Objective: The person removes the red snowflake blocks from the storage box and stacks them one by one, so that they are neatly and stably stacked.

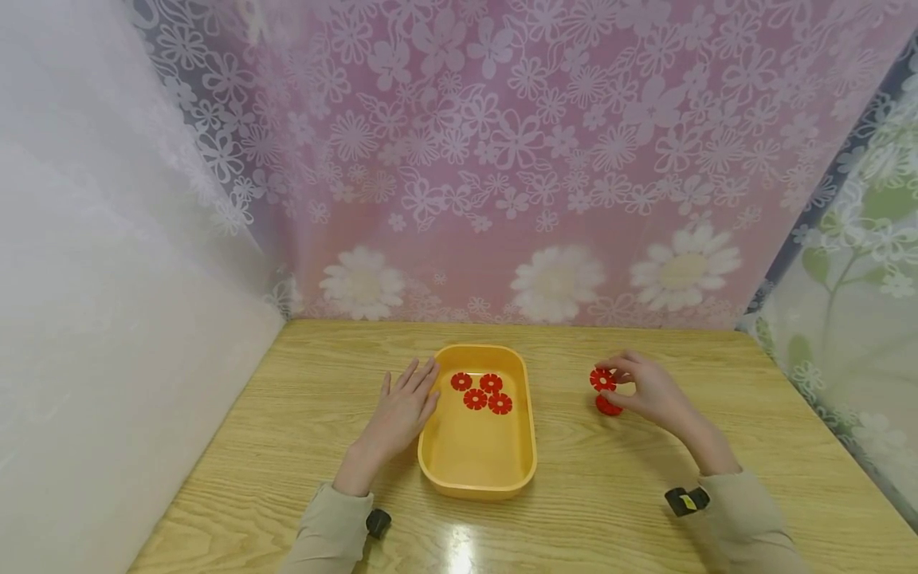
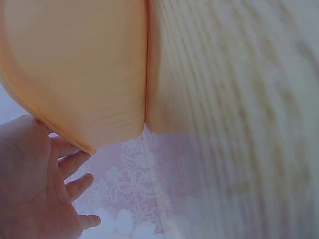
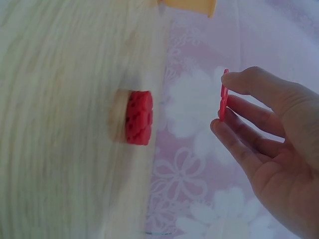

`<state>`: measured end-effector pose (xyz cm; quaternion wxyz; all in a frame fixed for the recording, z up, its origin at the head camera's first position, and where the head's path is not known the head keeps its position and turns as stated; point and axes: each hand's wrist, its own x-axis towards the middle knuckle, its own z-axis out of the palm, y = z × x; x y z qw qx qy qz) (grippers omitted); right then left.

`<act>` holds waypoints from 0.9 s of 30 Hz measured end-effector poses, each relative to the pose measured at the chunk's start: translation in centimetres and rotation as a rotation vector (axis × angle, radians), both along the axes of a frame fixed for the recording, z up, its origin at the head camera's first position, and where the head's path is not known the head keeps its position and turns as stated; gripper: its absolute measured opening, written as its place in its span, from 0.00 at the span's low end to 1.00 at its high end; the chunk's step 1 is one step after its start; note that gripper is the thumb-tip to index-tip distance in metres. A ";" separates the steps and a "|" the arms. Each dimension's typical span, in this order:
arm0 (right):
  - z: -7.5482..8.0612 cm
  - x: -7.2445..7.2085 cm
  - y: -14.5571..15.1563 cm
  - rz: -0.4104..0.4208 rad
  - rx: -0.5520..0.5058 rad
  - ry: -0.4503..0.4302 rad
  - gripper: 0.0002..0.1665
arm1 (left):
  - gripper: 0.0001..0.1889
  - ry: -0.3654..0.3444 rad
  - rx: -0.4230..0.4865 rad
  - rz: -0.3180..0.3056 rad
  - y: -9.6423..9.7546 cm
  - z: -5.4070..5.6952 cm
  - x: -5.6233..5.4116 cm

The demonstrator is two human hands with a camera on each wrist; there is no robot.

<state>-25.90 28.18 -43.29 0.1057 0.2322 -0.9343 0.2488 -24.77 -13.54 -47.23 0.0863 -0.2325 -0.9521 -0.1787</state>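
Observation:
My right hand (image 1: 649, 391) pinches a thin red notched disc (image 1: 602, 380) with a small centre hole between thumb and fingers. In the right wrist view that disc (image 3: 224, 95) is seen edge-on, apart from a short stack of red discs (image 3: 139, 118) standing on the table. The stack (image 1: 609, 406) shows just below the held disc in the head view. My left hand (image 1: 399, 414) rests with extended fingers on the left rim of a yellow tray (image 1: 476, 466). In the left wrist view its fingers (image 2: 75, 164) lie along the tray's edge. Several red discs (image 1: 476, 399) lie flat in the tray's far half.
The tray stands mid-table on a wood-grain table (image 1: 574, 510). A pink flowered curtain (image 1: 459, 159) hangs behind the table's far edge. A white sheet (image 1: 129, 279) closes the left side, and a flowered one (image 1: 853, 319) hangs on the right.

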 end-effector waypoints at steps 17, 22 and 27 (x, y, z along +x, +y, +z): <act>-2.3 -0.4 1.7 -0.008 0.110 -0.038 0.20 | 0.28 0.022 -0.013 0.000 0.0 0.1 0.2; -2.5 -0.3 1.6 -0.009 0.128 -0.083 0.21 | 0.28 0.026 -0.014 -0.001 0.0 0.0 0.2; -2.7 -0.5 1.7 0.000 0.149 -0.122 0.21 | 0.28 0.032 -0.004 -0.002 0.0 0.1 0.3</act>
